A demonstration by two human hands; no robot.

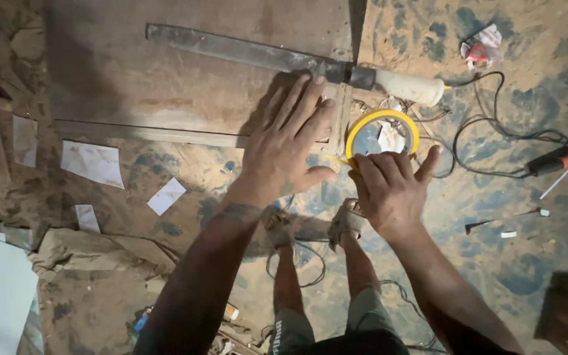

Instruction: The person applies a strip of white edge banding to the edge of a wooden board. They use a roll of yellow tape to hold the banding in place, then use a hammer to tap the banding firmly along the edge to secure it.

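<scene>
A yellow tape roll (382,135) sits in the right hand (389,187), whose fingers curl closed around its near edge while the thumb sticks out to the side; the roll hangs in front of the person, above the dusty floor and just right of a wooden board (185,72). The left hand (288,148) is spread flat, fingers splayed and gripping nothing, near the board's right edge; whether the palm presses on the wood or hovers above it I cannot tell. Along the top of the board lies a long machete (251,54) with a pale handle (407,87), its blade just beyond the left fingertips. That closeness looks like the main risk: a sideways slip of the open hand could meet the blade. Below, the person's sandalled feet (310,227) stand among loose black cables (488,141), which could catch a foot. Farther right rests an orange-handled power tool (560,160), and paper scraps (93,163) lie scattered on the left. Dust on the tape could, I judge, weaken its stick.
</scene>
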